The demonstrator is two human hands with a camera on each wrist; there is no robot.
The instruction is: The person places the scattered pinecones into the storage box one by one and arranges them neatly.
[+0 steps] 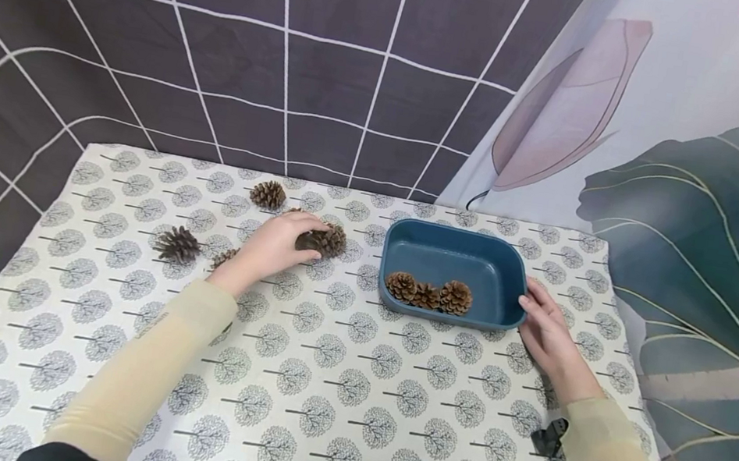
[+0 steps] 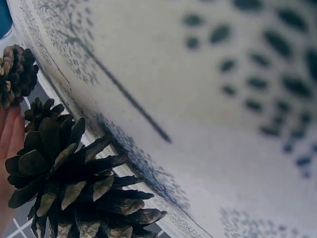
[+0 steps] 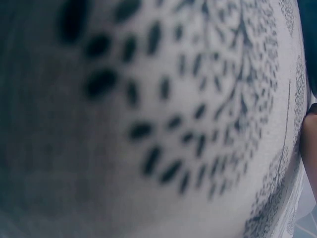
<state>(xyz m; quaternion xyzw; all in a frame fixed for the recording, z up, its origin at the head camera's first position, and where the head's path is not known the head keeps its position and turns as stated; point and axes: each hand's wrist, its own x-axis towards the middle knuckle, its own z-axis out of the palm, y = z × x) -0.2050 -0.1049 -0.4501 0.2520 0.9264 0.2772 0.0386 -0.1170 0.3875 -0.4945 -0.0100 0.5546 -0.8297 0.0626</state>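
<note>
My left hand (image 1: 279,241) reaches over the back-left of the table, thumb and fingers around a brown pine cone (image 1: 334,241). In the left wrist view that pine cone (image 2: 19,74) sits at the fingertips, and a spiky, open-scaled pine cone (image 2: 74,188) stands large in front. My right hand (image 1: 549,334) rests its fingers against the right wall of a blue rectangular basin (image 1: 372,262). Inside, three pine cones (image 1: 426,295) lie in a row along the near wall. The right wrist view shows mostly blurred tablecloth, with part of the hand (image 3: 311,148) at its edge.
More pine cones lie around the left hand: one behind it (image 1: 268,194), a dark one to its left (image 1: 178,244), and one partly hidden beside the wrist (image 1: 224,257). A tree-print cloth (image 1: 343,416) covers the table. Behind hangs a dark gridded curtain (image 1: 333,84).
</note>
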